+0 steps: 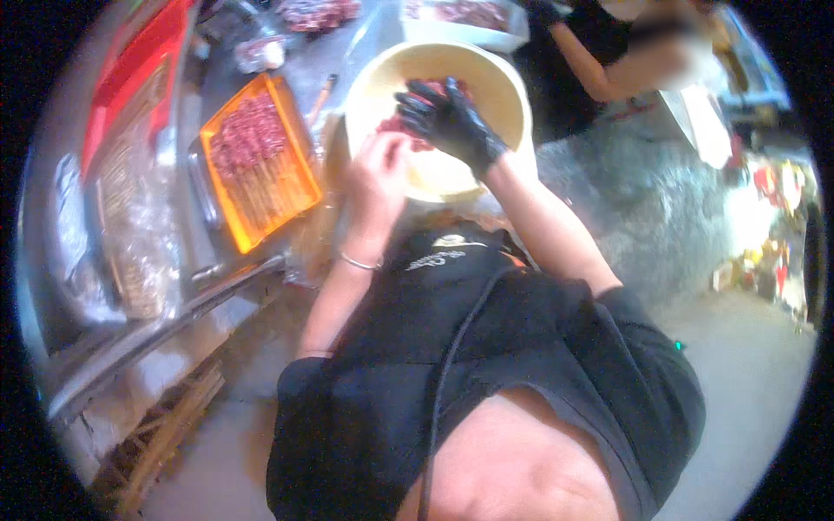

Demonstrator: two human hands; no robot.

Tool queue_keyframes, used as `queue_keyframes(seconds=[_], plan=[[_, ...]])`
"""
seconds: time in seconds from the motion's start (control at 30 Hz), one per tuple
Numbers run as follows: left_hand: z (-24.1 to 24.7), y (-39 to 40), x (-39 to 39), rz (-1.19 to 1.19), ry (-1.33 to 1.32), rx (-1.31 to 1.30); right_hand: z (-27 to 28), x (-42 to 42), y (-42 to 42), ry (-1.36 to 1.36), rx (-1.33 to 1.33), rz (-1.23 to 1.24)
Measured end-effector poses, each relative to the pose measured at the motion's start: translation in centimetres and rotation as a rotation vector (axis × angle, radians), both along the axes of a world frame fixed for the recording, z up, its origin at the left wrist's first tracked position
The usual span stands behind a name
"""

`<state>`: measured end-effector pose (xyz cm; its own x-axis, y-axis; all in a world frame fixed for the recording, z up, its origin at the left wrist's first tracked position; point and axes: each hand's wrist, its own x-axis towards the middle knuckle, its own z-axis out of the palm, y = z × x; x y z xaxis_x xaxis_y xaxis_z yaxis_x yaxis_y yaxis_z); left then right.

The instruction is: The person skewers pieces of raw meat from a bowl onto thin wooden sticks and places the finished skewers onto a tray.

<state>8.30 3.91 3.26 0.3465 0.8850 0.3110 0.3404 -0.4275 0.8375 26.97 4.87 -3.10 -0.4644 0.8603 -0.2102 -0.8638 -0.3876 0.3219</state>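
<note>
A large cream plastic tub [505,78] stands before me with pieces of raw red meat [397,124] inside. My right hand [449,124], in a black glove, rests over the meat with its fingers apart; whether it grips any is hidden. At the tub's near left edge is my ungloved left hand [384,159], its fingertips bunched close to the meat; I cannot tell what lies between them. To the left, an orange plastic tray [296,146] bears rows of raw meat skewers [247,140] with wooden sticks pointing towards me.
A red crate [130,71] and bundled wooden sticks in clear plastic [140,241] lie at the far left. Behind the tub are a white container [466,32] of meat and a pile of meat [319,13]. A co-worker [586,58] with black gloves is at the upper right.
</note>
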Motion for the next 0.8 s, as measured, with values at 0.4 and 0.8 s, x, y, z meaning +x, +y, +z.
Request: queue_keyframes(seconds=[0.4, 0.8], plan=[[-0.5, -3.7, 5.9, -0.196, 0.115, 0.191, -4.4, -0.4, 1.6, -0.883, 0.146, -0.439], [-0.8, -7.7, 4.5, -0.608, -0.148, -0.423, 0.5, -0.7, 0.0, -0.838, 0.150, -0.623]])
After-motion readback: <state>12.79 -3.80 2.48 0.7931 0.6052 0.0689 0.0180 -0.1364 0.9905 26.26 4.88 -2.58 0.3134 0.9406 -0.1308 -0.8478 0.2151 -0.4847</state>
